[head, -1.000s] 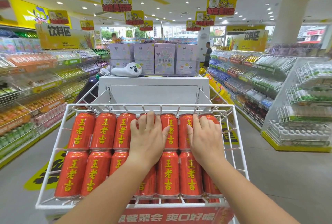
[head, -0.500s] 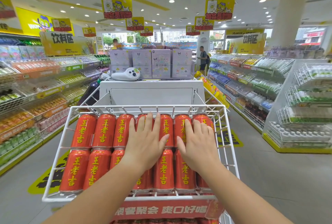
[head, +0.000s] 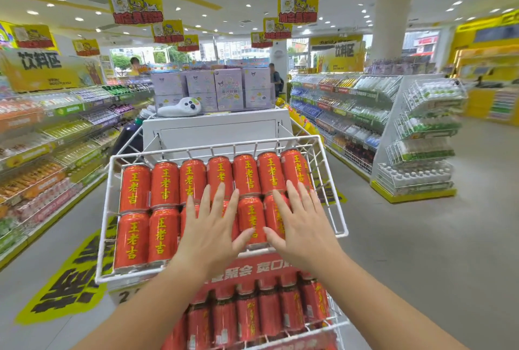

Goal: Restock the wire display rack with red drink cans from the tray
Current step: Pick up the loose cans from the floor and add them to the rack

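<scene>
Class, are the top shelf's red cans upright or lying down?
Lying down: red cans show their label sides, set end to end.

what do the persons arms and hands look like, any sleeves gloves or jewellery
The left hand and right hand wear no gloves, and no rings, watch or bracelet show. The left forearm and right forearm are uncovered down to the picture's lower edge; no sleeve is in view.

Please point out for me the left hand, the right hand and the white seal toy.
left hand (head: 209, 233): head view, back of the hand.
right hand (head: 304, 226): head view, back of the hand.
white seal toy (head: 176, 110): head view, middle of its body.
</scene>
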Motion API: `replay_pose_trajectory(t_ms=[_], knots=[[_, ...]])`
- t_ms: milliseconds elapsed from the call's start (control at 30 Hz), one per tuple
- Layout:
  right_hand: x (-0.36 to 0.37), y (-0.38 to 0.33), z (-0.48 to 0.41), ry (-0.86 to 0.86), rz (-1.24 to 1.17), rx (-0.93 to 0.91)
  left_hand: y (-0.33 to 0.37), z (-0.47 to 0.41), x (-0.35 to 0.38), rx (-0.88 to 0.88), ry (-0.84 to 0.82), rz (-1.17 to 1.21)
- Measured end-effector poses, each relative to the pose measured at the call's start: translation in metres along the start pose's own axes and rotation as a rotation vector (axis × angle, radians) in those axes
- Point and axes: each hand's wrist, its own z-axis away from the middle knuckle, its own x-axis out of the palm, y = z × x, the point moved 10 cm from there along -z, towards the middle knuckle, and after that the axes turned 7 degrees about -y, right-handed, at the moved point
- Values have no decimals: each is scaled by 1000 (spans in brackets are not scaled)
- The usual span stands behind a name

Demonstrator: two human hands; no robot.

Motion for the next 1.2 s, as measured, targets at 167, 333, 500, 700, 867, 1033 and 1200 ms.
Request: replay_pose_trajectory(t_ms=[167, 333, 500, 700, 867, 1033, 1200], knots=[[0, -25, 54, -31, 7, 81, -2, 54, 3, 102, -16, 34], [2, -44, 103, -62, 24, 154, 3, 100, 9, 180, -39, 86], [23, -41, 154, -146, 49, 214, 27, 141, 30, 235, -101, 114], [61, -18, 201, -229, 57, 243, 64, 164, 61, 269, -151, 132], [105, 11, 224, -287, 21, 213, 107, 173, 109, 287, -227, 145], [188, 39, 250, -392, -12, 171, 148, 189, 192, 256, -308, 163], [310, 48, 296, -517, -56, 174, 178, 227, 305, 213, -423, 198]])
